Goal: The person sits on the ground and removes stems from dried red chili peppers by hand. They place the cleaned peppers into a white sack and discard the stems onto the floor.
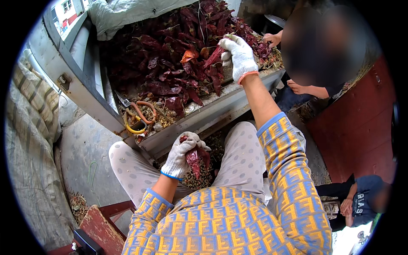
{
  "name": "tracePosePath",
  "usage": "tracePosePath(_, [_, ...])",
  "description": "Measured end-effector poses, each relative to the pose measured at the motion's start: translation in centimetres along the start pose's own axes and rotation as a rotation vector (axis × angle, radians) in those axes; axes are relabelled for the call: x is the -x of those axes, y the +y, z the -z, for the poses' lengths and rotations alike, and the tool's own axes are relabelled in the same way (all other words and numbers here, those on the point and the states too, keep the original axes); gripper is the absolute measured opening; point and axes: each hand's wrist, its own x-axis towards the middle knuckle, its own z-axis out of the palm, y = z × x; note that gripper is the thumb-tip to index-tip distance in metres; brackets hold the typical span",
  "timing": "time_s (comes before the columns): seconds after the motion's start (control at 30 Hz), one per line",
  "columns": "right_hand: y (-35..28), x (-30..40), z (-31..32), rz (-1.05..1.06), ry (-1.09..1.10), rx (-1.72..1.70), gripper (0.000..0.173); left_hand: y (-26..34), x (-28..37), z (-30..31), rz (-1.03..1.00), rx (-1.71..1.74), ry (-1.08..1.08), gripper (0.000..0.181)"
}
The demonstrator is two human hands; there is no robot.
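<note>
Dried red chili peppers (159, 63) lie heaped in front of me on a metal-edged bed. My left hand (182, 152), in a white knit glove with a blue cuff, is closed around dark red dried chilies (193, 161) just above my lap. Over the right part of the heap reaches my right hand (237, 56), in a white glove with an orange cuff. Its fingers hold a long red chili (215, 56) by the upper end. Scissors (140, 116) with orange and yellow handles rest at the near left corner, among seeds and scraps.
A metal post (79, 79) rises on the left, near a hanging woven tarp (32, 143). A white woven sack (127, 14) lies behind the heap. On the right sits another person, whose hand (273, 39) is at the chilies. A second person (360, 200) sits farther back. A wooden stool (102, 229) stands lower left.
</note>
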Motion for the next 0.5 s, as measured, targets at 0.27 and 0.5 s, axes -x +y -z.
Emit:
tracePosePath(0.27, [-2.6, 5.2, 2.2, 0.016, -0.015, 0.104, 0.033, 1.0, 0.4, -0.1, 0.056, 0.011, -0.039, 0.019])
tracePosePath(0.5, [1.0, 14.6, 4.8, -0.045, -0.211, 0.764, 0.034, 0.3, -0.2, -1.5, -0.096, -0.005, -0.067, 0.021])
